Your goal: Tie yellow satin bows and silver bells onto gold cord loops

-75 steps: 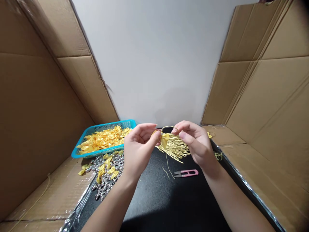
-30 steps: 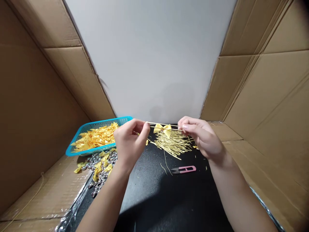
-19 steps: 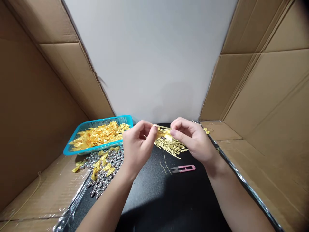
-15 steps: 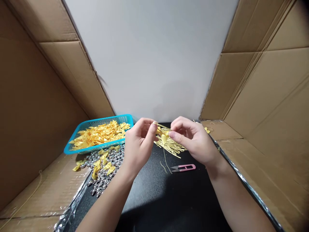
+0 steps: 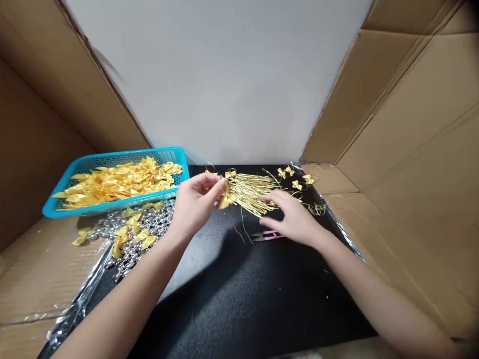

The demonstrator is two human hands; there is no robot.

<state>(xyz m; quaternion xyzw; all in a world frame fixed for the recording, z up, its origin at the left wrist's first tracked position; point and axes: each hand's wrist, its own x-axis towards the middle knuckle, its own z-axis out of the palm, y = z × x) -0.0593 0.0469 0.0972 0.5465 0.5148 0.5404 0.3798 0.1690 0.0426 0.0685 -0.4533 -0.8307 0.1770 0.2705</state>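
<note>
My left hand (image 5: pixel 200 199) pinches a yellow ribbon bow (image 5: pixel 227 200) between thumb and fingers, above the dark table. My right hand (image 5: pixel 290 217) hovers with thumb and fingers apart, over the right end of a pile of gold cords (image 5: pixel 252 192). Just under its thumb lies a pair of pink-handled thread snips (image 5: pixel 265 236), the handle partly hidden by the hand. Loose thread ends (image 5: pixel 245 229) lie left of the snips.
At the left stands a blue basket (image 5: pixel 112 202) heaped with yellow bows (image 5: pixel 127 182). Silver beads (image 5: pixel 149 224) with several bows are spread before it. Corded bows (image 5: pixel 297 185) lie at the back right. Cardboard walls (image 5: pixel 411 124) flank the table (image 5: pixel 224 299).
My right hand has let go of the bow and moved apart, down toward the snips, its fingers opening. My left hand keeps the bow. The camera view has shifted, showing more bows at the back.
</note>
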